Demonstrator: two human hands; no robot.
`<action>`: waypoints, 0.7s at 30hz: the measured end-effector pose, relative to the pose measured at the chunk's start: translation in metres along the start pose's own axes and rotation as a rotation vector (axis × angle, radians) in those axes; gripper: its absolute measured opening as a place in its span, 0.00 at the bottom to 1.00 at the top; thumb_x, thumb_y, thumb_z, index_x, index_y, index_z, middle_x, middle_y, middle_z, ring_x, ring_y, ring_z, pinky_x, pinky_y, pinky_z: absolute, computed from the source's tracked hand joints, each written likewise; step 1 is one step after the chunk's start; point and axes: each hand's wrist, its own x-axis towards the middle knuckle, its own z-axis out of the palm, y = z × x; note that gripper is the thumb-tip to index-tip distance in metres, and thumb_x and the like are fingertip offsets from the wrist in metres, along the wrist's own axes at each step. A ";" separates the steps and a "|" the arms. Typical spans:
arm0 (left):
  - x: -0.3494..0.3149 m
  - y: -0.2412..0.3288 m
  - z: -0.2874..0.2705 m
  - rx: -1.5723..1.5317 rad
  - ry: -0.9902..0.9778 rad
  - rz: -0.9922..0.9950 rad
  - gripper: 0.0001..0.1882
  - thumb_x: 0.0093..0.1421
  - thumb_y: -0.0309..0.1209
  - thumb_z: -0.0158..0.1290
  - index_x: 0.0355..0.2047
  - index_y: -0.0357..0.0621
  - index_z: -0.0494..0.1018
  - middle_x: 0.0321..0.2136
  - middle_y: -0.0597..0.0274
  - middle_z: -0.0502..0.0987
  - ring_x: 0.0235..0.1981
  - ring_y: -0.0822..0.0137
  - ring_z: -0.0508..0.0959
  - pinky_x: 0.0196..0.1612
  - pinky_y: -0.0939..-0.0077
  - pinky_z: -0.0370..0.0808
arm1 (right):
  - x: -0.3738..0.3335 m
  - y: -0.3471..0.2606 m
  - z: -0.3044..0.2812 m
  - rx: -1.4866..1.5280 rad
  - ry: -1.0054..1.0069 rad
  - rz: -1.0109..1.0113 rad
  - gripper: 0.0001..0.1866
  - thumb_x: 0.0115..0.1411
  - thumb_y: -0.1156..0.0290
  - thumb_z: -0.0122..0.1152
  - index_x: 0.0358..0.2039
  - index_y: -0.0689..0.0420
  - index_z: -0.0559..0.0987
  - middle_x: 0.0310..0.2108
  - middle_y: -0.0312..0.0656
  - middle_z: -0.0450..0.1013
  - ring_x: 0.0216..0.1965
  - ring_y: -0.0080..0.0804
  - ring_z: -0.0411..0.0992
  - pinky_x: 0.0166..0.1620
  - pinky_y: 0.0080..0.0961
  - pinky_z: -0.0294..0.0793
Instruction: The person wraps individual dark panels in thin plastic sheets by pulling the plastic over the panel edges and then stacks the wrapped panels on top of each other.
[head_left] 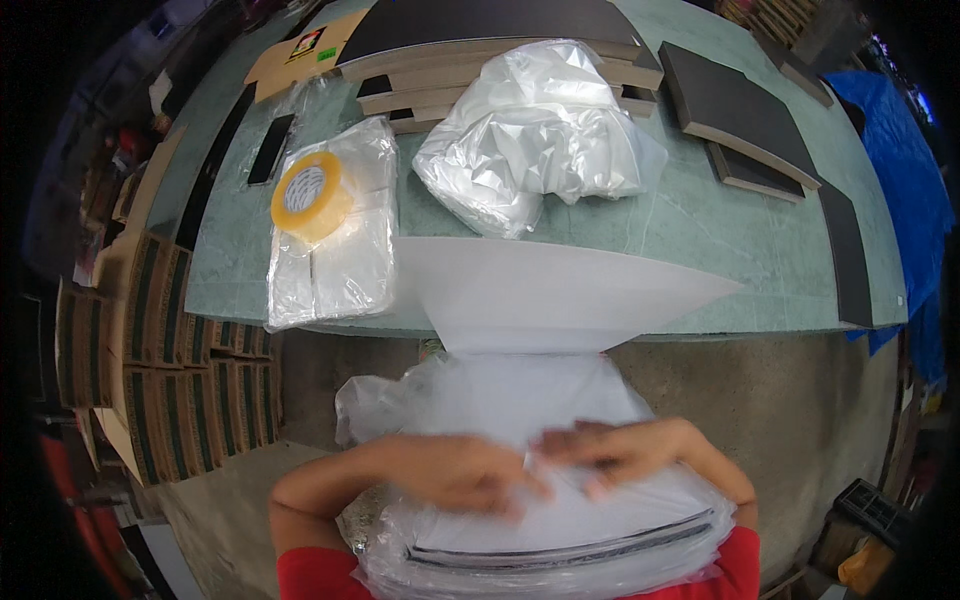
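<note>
Both my hands are over a white sheet-like surface in front of my body, their fingers smeared by motion. My left hand (475, 480) is low over it, and my right hand (615, 452) is just beside it; whether either grips anything cannot be made out. Clear plastic wrap (372, 405) surrounds this bundle, which shows thin dark edges (570, 552) at the end nearest me. Beyond the hands, a white panel (540, 295) rises at a crease and leans over the table's front edge.
On the green table (690, 240) lie a crumpled clear plastic bag (540, 130), a tape roll (310, 195) on flat plastic bags (345, 270), a dark phone-like slab (270, 150), and black boards in stacks (735, 100). Cardboard cartons (190, 420) stand left; a blue tarp (890, 170) hangs right.
</note>
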 end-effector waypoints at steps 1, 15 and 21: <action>0.017 -0.023 0.006 -0.002 -0.070 -0.097 0.20 0.55 0.40 0.45 0.46 0.47 0.65 0.34 0.52 0.70 0.35 0.57 0.71 0.38 0.70 0.67 | 0.005 0.025 0.008 -0.086 0.049 0.157 0.34 0.56 0.47 0.38 0.57 0.54 0.50 0.60 0.45 0.41 0.61 0.40 0.33 0.58 0.44 0.33; 0.030 0.042 -0.048 -0.218 0.999 0.409 0.22 0.56 0.36 0.46 0.49 0.39 0.60 0.31 0.60 0.67 0.32 0.71 0.69 0.39 0.76 0.67 | 0.057 -0.026 -0.042 0.230 0.636 -0.113 0.15 0.50 0.62 0.59 0.32 0.61 0.74 0.26 0.34 0.71 0.29 0.17 0.66 0.34 0.16 0.65; 0.020 0.002 -0.028 -0.465 1.058 0.029 0.22 0.45 0.20 0.56 0.42 0.37 0.63 0.22 0.67 0.69 0.26 0.80 0.69 0.31 0.87 0.68 | 0.039 -0.011 -0.029 0.174 0.367 0.101 0.11 0.46 0.68 0.63 0.27 0.60 0.75 0.25 0.34 0.71 0.28 0.19 0.66 0.34 0.17 0.65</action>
